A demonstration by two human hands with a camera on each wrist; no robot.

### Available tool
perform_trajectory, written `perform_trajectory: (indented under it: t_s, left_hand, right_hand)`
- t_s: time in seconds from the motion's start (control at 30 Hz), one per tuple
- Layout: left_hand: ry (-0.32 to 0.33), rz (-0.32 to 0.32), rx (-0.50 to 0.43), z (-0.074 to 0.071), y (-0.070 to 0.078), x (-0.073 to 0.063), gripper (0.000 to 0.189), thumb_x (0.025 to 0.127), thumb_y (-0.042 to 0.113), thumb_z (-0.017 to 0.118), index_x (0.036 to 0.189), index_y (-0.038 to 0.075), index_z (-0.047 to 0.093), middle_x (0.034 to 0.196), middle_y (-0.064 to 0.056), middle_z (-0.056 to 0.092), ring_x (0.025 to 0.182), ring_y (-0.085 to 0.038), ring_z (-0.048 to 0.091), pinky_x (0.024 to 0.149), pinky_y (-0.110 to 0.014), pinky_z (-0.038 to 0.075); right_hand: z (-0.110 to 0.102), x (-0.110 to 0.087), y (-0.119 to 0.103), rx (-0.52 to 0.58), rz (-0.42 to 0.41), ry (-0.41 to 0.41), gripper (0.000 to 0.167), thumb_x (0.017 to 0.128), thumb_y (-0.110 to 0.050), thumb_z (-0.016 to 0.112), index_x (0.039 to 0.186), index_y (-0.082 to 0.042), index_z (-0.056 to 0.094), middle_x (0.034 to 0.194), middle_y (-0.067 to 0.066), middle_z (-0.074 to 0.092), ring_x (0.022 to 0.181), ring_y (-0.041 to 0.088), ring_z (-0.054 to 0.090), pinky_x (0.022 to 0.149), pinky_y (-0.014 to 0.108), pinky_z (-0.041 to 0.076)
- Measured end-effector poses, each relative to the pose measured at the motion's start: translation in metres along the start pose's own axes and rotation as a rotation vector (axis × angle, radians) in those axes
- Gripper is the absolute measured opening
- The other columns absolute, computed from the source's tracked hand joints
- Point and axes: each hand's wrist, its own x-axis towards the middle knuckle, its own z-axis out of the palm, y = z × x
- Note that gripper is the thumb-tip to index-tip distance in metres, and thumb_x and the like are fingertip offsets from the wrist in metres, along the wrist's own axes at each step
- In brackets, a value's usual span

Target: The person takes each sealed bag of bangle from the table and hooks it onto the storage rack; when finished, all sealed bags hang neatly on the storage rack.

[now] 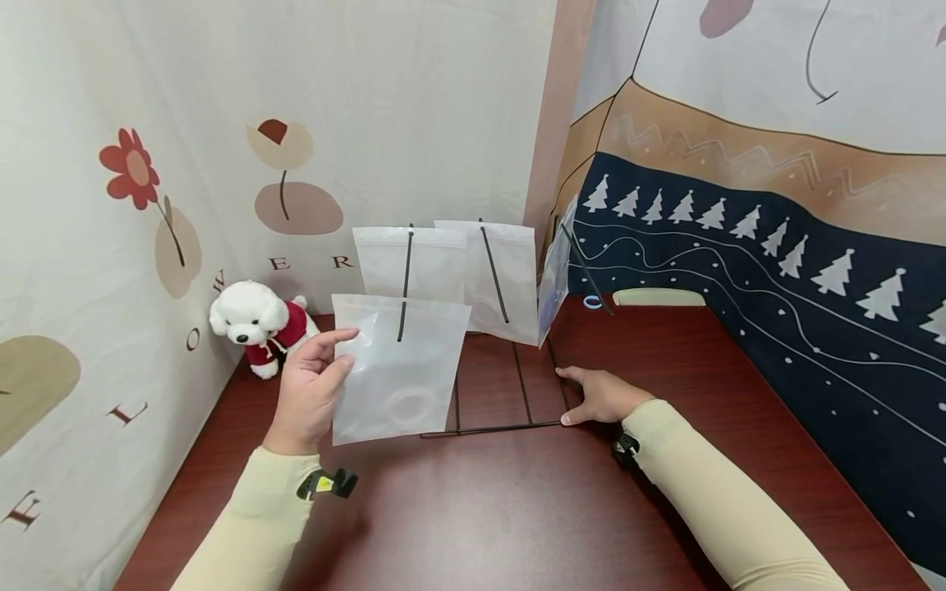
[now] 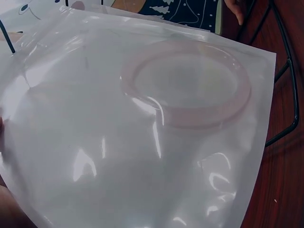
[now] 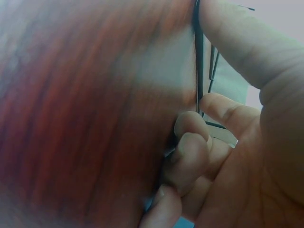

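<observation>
A black wire rack (image 1: 493, 428) stands on the table, with several frosted zip bags hanging from its rods. In the head view, the front bag (image 1: 436, 353) hangs on a rod at its top edge; a pale pink ring (image 2: 187, 116) shows through it in the left wrist view. At that bag's left edge is my left hand (image 1: 306, 402), index finger extended and thumb apart from it; whether they touch the plastic is unclear. My right hand (image 1: 602, 396) holds the rack's front right corner, thumb on the front wire and index finger on the side wire.
A white plush dog (image 1: 254, 316) in red clothing sits at the table's back left. Behind the rack, a pale green comb (image 1: 658, 297) and a small blue ring (image 1: 592, 302) lie near the back edge. Printed cloth hangs around the brown table (image 1: 502, 509).
</observation>
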Motion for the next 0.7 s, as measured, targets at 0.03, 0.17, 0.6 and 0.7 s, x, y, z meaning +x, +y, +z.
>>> perform_trajectory:
  t_s: [0.03, 0.17, 0.6, 0.7]
  left_hand:
    - [0.008, -0.001, 0.001, 0.001, -0.001, 0.001, 0.033, 0.097, -0.017, 0.056, 0.123, -0.005, 0.073, 0.082, 0.004, 0.071, 0.073, -0.011, 0.04, 0.055, -0.027, 0.027]
    - [0.034, -0.002, -0.023, 0.004, -0.005, 0.005, 0.033, 0.097, -0.019, 0.055, 0.124, -0.009, 0.071, 0.107, 0.006, 0.078, 0.089, -0.012, 0.05, 0.062, -0.02, 0.036]
    - [0.074, -0.001, -0.054, 0.013, -0.016, 0.017, 0.037, 0.094, -0.022, 0.052, 0.127, -0.013, 0.066, 0.117, 0.009, 0.077, 0.106, -0.011, 0.059, 0.083, -0.02, 0.048]
    - [0.084, 0.004, -0.058, 0.014, -0.017, 0.021, 0.038, 0.093, -0.023, 0.051, 0.127, -0.015, 0.065, 0.115, 0.008, 0.077, 0.104, -0.011, 0.059, 0.082, -0.02, 0.049]
  right_hand:
    - [0.0, 0.0, 0.0, -0.003, -0.001, 0.001, 0.092, 0.085, -0.032, 0.09, 0.161, -0.008, 0.043, 0.159, 0.021, 0.05, 0.147, 0.039, 0.047, 0.119, 0.056, 0.042]
    - [-0.001, 0.0, 0.001, 0.0, 0.004, 0.002, 0.092, 0.085, -0.032, 0.09, 0.161, -0.009, 0.043, 0.159, 0.02, 0.05, 0.148, 0.038, 0.046, 0.12, 0.055, 0.041]
    - [0.0, 0.0, 0.001, -0.001, 0.002, 0.005, 0.092, 0.085, -0.031, 0.09, 0.161, -0.009, 0.043, 0.159, 0.021, 0.049, 0.148, 0.039, 0.046, 0.12, 0.056, 0.041]
    - [0.0, -0.001, -0.001, 0.002, 0.006, 0.001, 0.092, 0.085, -0.031, 0.09, 0.161, -0.009, 0.043, 0.159, 0.021, 0.049, 0.148, 0.039, 0.046, 0.12, 0.056, 0.041]
